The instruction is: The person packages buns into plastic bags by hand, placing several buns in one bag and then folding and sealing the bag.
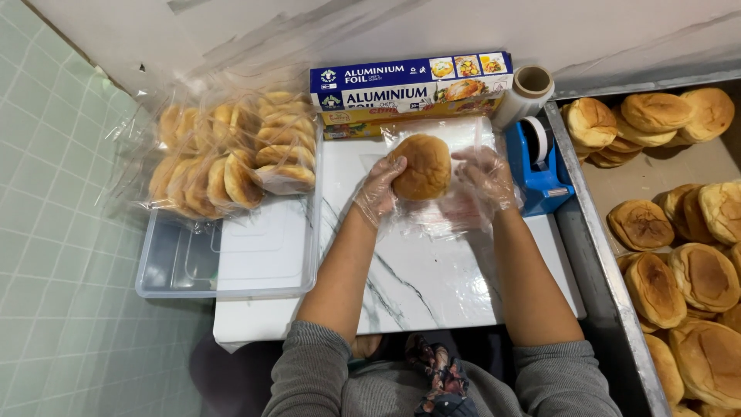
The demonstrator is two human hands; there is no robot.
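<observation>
Left hand [378, 191] cups a round, golden-brown bun [421, 166]; at three o'clock, right hand [486, 177] apparently pinches clear wrap [440, 220].

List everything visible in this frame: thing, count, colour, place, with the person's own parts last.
round bread bun: one, golden brown, held over clear plastic wrap
white marble-patterned board: one, centre
bagged buns: many, golden, upper left on clear plastic tray
foil box: one, blue and yellow, top
cling film roll: one, clear, beside box
tape dispenser: one, blue, right of board
loose buns: many, brown, metal tray at right
left hand: clear glove, on bun
right hand: clear glove, on wrap
</observation>
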